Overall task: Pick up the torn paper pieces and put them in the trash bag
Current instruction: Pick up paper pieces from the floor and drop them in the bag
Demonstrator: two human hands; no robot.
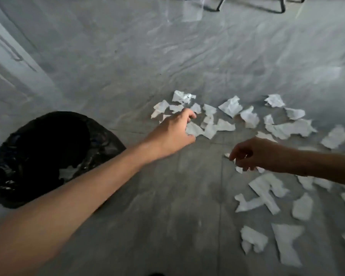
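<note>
Several torn white paper pieces (230, 106) lie scattered over the grey floor, from the centre out to the right and lower right. A black trash bag (24, 156) stands open at the left, with a white scrap (67, 172) inside. My left hand (173, 132) reaches across to the far cluster, its fingers spread and touching the pieces there. My right hand (253, 154) hovers low over small scraps (239, 169) near the middle, fingers curled downward. Whether it holds a scrap is unclear.
A wrinkled grey sheet (127, 56) covers the floor. Black metal furniture legs (281, 5) stand at the top right. A pale wall or door panel (6, 52) runs along the left side.
</note>
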